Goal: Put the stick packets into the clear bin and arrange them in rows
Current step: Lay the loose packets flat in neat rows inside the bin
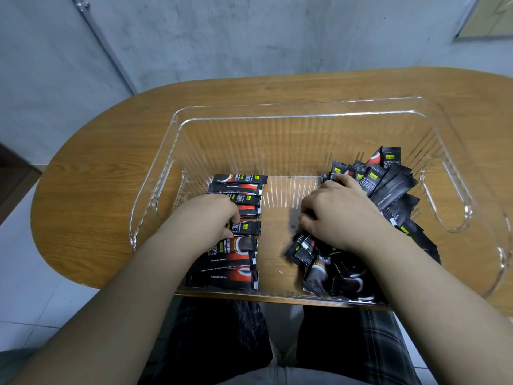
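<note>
A clear plastic bin (pixel 299 109) with ribbed walls and cut-out handles stands on the wooden table. Along its left side lies a neat row of black-and-red stick packets (pixel 236 187), stacked side by side. My left hand (pixel 211 218) is inside the bin on that row, its fingers curled round one packet (pixel 247 228) near the middle. On the right side sits a loose heap of packets (pixel 388 184). My right hand (pixel 338 215) rests on top of the heap, fingers curled into it, gripping several packets.
The oval wooden table (pixel 97 168) reaches past the bin on the left and behind it. A grey wall with a pipe (pixel 105 48) rises behind the table. My legs in dark checked trousers (pixel 222 343) show below the table's front edge.
</note>
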